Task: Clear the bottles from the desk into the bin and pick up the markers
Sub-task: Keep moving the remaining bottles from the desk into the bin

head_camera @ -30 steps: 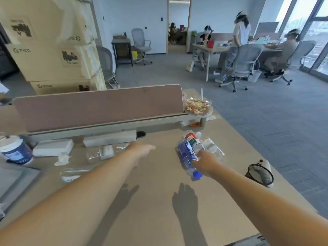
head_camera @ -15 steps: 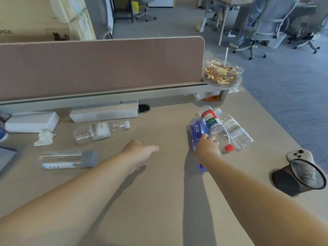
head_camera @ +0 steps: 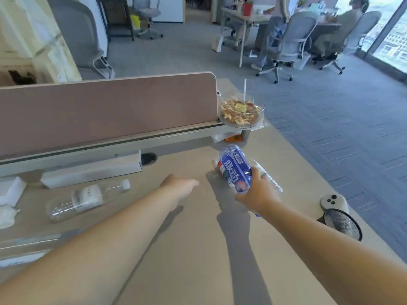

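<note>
Head view: right hand (head_camera: 258, 193) grips one blue-labelled bottle (head_camera: 236, 170) just above the tabletop (head_camera: 193, 256); the label reads 脉动 in white, plus a barcode. Three more bottles lie on the tabletop: a red-and-green-labelled bottle (head_camera: 221, 170) and a clear bottle (head_camera: 274, 183) under the held one, and a white-labelled bottle (head_camera: 88, 197) to the left. Left hand (head_camera: 179, 183) hovers with fingers hidden, so I cannot tell its state.

Beige desk (head_camera: 198, 249): clear bottle (head_camera: 88, 197) lying left of the left hand (head_camera: 179, 183), mesh cup (head_camera: 342, 225) right of the right hand (head_camera: 257, 194).

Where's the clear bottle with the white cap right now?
In the head view the clear bottle lies on its side on the desk, left of the left hand, just in front of the long white box, cap pointing right.
</note>
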### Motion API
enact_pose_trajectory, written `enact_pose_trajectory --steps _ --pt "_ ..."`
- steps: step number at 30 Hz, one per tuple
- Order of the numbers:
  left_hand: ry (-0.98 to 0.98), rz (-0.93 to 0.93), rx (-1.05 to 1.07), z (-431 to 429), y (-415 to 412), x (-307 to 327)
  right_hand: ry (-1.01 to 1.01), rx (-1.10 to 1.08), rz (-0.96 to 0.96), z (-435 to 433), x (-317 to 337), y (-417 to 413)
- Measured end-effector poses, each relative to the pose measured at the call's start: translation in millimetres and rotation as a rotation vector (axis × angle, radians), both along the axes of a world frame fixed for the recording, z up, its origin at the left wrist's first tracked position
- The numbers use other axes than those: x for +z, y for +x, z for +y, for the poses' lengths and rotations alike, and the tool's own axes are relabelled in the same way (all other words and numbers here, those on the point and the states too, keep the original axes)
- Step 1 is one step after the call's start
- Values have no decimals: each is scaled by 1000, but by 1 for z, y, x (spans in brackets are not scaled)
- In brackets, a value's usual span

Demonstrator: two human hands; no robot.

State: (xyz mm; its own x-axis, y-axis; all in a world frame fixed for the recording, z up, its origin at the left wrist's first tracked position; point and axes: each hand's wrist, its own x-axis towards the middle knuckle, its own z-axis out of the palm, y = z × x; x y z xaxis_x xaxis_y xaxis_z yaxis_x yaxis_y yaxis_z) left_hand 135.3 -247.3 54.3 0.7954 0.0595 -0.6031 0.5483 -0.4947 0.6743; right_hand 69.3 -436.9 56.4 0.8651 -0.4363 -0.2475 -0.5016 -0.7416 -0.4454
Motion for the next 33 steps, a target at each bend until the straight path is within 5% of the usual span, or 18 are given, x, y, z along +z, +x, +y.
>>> enact_pose_trajectory --steps 6,12,20,33 --pt "-26 -15 -118 -116 25 -11 -71 -190 -24 -84 33 -40" --pt "93 59 59 -183 54 -83 -120 -299 -10 -142 19 -79" --pt "77 116 81 -194 35 -115 -24 -296 -21 -138 -8 -79" --pt "181 62 -39 -153 -39 -72 123 -237 -42 -128 -3 -103"
